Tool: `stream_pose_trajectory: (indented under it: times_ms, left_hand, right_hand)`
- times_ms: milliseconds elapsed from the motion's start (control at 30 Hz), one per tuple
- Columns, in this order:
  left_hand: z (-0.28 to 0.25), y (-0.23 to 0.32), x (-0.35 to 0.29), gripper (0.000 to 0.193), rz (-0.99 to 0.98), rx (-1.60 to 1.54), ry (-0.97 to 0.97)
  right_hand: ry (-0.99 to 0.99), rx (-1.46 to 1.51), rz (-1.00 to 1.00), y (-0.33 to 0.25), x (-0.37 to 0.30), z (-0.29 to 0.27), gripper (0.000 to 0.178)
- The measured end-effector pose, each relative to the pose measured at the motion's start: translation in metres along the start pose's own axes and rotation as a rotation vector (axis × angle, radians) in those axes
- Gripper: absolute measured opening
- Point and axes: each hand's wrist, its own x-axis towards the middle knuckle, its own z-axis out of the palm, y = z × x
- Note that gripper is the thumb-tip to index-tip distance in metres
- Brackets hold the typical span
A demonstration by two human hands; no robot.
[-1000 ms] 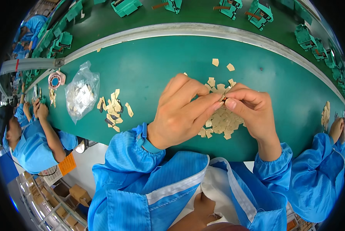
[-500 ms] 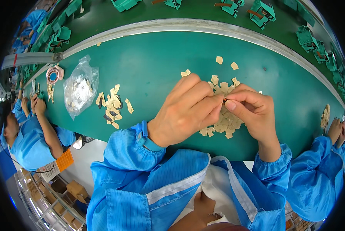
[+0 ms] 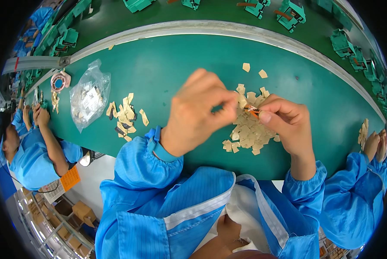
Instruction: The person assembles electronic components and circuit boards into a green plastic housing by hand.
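My right hand (image 3: 287,123) pinches a small orange-and-black piece (image 3: 252,111) between thumb and forefinger, above a pile of cream-coloured cut pieces (image 3: 247,137). To its left, my left hand (image 3: 202,113) is smeared by motion, thumb and forefinger pressed together in a pinch. A pale curved bit (image 3: 242,100) shows at the left fingertips, but I cannot tell whether they hold it or it lies on the pile. A smaller heap of cream and black pieces (image 3: 126,114) lies further left on the green tabletop (image 3: 176,56).
A clear plastic bag (image 3: 90,99) with pieces inside and a tape roll (image 3: 58,82) lie at the left. Behind a metal rail (image 3: 210,27), green housings (image 3: 290,15) stand on a green belt. Co-workers in blue sit left (image 3: 40,151) and right (image 3: 353,198).
My hands have come apart: the left has moved left and slightly up, away from the right fingertips. The orange-and-black piece now shows in my right hand. The housings have shifted slightly left.
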Motion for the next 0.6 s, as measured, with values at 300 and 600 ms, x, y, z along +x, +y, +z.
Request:
stream_pose_trajectory:
  times_ms: [300,600]
  left_hand:
    - [-0.005,-0.007,-0.001,0.042,0.017,0.071,-0.278]
    - [-0.001,-0.001,0.000,0.040,0.211,0.216,-0.094]
  right_hand:
    - [0.008,0.343,0.137,-0.004,0.001,-0.017,0.010]
    - [-0.023,0.473,0.213,-0.001,0.000,-0.014,0.012]
